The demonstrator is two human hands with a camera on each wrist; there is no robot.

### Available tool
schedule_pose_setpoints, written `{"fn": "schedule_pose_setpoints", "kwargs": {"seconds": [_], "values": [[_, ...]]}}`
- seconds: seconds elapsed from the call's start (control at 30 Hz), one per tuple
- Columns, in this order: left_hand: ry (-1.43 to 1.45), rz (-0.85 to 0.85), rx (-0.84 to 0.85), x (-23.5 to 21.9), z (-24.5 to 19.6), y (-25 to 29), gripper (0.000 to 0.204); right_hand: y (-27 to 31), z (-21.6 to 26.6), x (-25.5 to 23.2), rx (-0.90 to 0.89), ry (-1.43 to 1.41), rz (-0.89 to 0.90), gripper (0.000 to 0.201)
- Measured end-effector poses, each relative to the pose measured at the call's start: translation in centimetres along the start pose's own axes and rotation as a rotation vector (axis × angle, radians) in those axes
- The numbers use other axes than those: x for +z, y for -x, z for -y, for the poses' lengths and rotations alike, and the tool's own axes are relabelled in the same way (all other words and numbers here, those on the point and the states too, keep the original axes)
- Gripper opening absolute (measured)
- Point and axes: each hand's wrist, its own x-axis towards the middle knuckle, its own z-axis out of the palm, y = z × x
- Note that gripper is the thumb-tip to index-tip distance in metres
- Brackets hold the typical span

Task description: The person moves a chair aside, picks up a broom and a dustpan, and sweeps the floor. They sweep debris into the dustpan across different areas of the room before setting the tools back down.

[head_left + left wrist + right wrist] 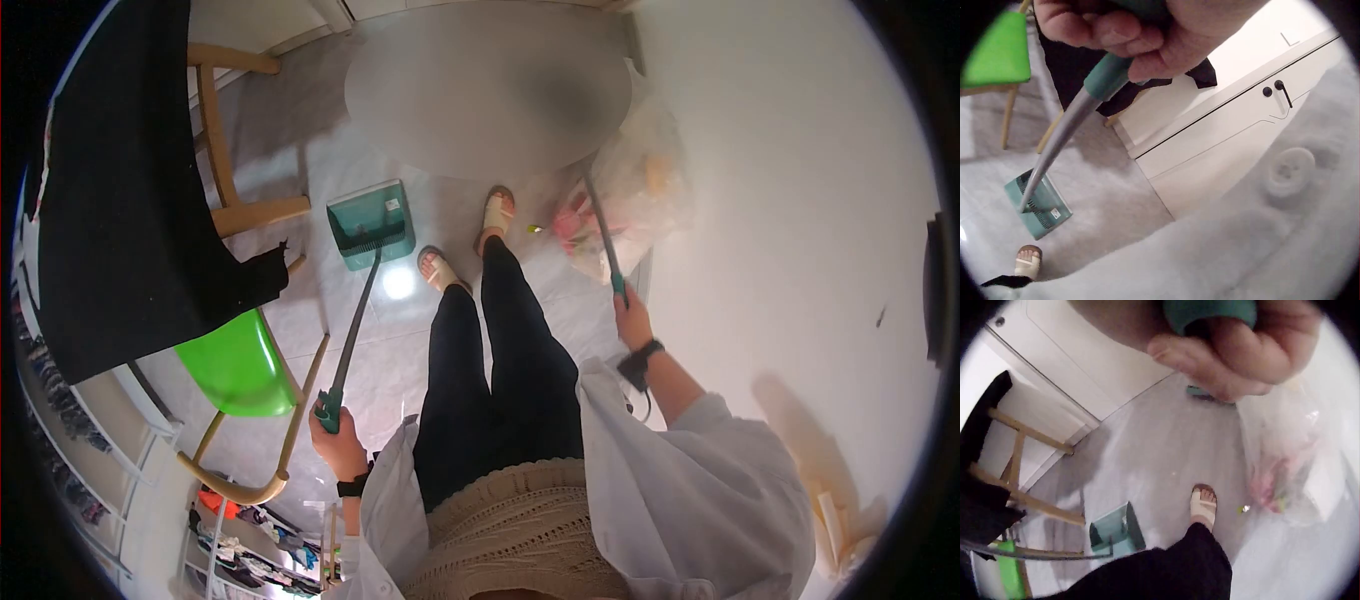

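The left hand [340, 448] grips the green top of a long grey handle. At its lower end a green dustpan [372, 222], with a row of comb teeth, stands on the floor left of the feet. In the left wrist view the curled fingers [1125, 31] wrap that grip. My right hand [632, 320] holds the green grip of a second dark stick [604, 225], which slants forward beside a plastic bag. The stick's far end is hidden in the head view. Below the hand in the right wrist view, a green piece [1200, 392] shows partly behind the fingers.
A clear plastic bag [610, 215] with pink contents stands by the right wall. Beside it lies a small yellow-green scrap [535, 229]. To the left are a green-seated chair [235, 365], a wooden frame [215, 140] and black cloth [130, 200]. A grey blurred oval covers the floor ahead.
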Motion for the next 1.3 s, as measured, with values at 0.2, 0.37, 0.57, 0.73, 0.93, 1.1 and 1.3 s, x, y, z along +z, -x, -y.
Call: {"fn": "schedule_pose_setpoints", "kwargs": {"seconds": [0.2,0.37,0.57,0.73,0.93,1.1,1.3], "values": [[0.075,0.074,-0.097,0.0,0.8,-0.5,0.035,13.5,-2.4,-1.9,0.101,0.044,0.219,0.044],[0.068,0.094,-0.131,-0.2,-0.3,-0.4,0.036,18.2,-3.0,-4.2,0.393,-0.197,0.374,0.042],[0.081,0.047,0.025,0.4,1.6,-0.7,0.035,12.8,-2.0,-2.3,0.030,-0.071,0.049,0.040],[0.121,0.066,-0.036,-0.2,-0.5,0.3,0.034,-0.7,-0.1,2.1,-0.129,-0.023,-0.130,0.041],[0.154,0.048,-0.005,0.2,0.4,0.9,0.031,-4.0,0.2,6.4,-0.134,0.004,-0.229,0.041],[0.111,0.001,0.091,0.4,1.4,1.4,0.022,7.0,-7.3,10.3,-0.027,-0.094,-0.120,0.045],[0.177,-0.052,0.216,0.9,3.8,1.8,0.017,22.7,-16.9,10.4,0.103,-0.150,0.075,0.047]]}}
